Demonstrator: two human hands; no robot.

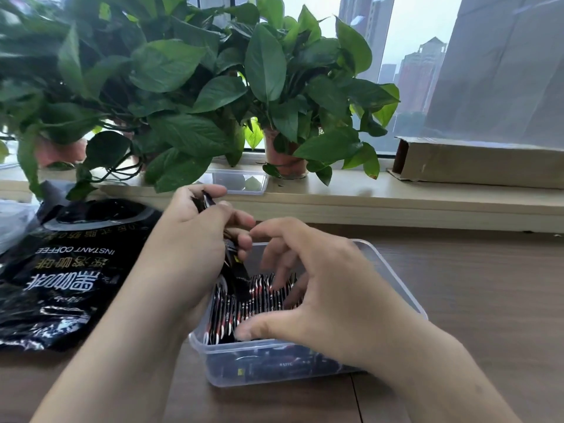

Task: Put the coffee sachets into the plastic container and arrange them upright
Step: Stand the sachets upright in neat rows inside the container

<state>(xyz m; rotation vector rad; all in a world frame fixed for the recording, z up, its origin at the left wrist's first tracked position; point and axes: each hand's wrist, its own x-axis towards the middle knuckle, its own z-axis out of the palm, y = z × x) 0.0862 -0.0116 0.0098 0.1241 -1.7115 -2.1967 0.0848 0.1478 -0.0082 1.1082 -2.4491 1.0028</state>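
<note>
On the surface [473, 300] stands the container [219, 370], with a row of sachets [262, 296] upright inside. The left hand [189, 239] grips a bundle [233, 267] of more, its lower end dipping into the row. The right hand [323, 288] hovers over the container, fingers [280, 228] spread wide, holding nothing. A bag [70, 270] lies to the left.

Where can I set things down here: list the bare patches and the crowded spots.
Bare desk right of the plastic container, up to the windowsill; also sill between the right plant pot and cardboard box. Crowded: coffee bag left of the container; left hand, right hand and sachets occupy it.
</note>
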